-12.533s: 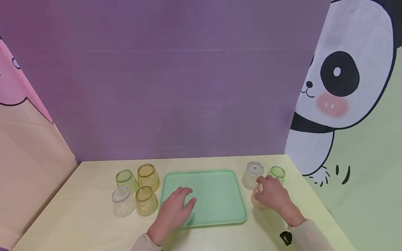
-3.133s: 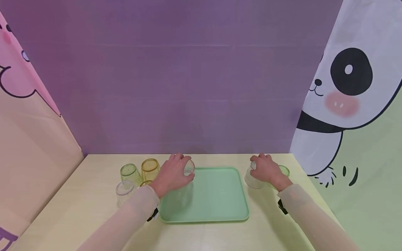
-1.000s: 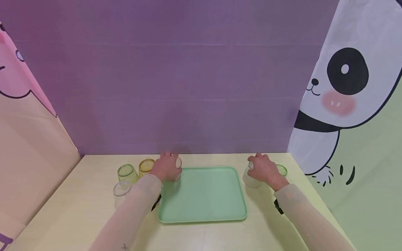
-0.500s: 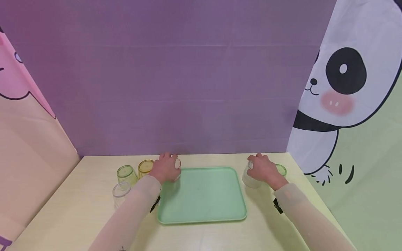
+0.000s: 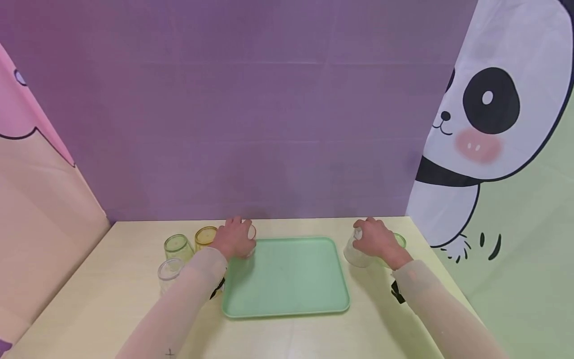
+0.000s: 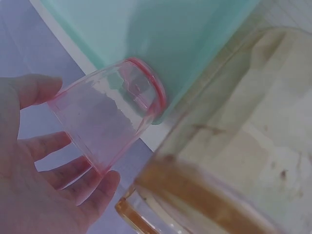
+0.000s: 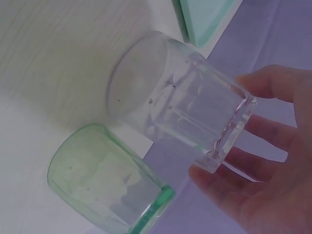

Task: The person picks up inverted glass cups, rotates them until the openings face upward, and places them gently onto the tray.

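My left hand holds a pink-tinted glass by its upper rim. The glass stands upright, thick pink base down, at the far left corner of the green tray. On the right, my right hand grips a clear glass round its base, which points up; its mouth is down on the table beside the tray. Close by the clear glass stands an upside-down green glass, mostly behind the right hand in the head view.
Left of the tray stand upside-down glasses: a green one, a clear one and a yellow one. A second yellow glass is hidden by the left forearm in the head view. A purple backdrop rises behind the table.
The right hand has gone from the pink-tinted glass to the clear one and stays there. The left hand, bare at first, has brought the pink-tinted glass leftward and down to the tray's far left corner.
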{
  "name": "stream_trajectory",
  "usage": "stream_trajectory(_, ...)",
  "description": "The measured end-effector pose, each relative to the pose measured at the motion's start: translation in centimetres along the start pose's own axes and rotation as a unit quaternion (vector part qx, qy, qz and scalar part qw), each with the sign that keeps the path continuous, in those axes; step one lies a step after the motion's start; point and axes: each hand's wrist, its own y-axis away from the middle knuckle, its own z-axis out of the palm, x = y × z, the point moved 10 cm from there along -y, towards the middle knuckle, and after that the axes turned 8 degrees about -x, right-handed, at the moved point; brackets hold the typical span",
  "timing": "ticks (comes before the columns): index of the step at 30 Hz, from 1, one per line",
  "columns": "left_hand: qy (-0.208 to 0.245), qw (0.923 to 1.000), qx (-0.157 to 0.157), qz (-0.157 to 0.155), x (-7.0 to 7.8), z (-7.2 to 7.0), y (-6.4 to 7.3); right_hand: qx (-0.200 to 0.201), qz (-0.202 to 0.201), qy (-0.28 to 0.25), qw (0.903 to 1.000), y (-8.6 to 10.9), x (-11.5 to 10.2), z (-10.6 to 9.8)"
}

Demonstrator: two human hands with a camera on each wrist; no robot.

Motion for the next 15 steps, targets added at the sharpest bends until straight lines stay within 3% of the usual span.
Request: stream_trajectory(15, 0.014, 0.9999, 0.001, 0.005, 0.0, -0.6, 0.4, 0.013, -0.017, -0.013, 0.9997, 0.6, -1.1, -1.3)
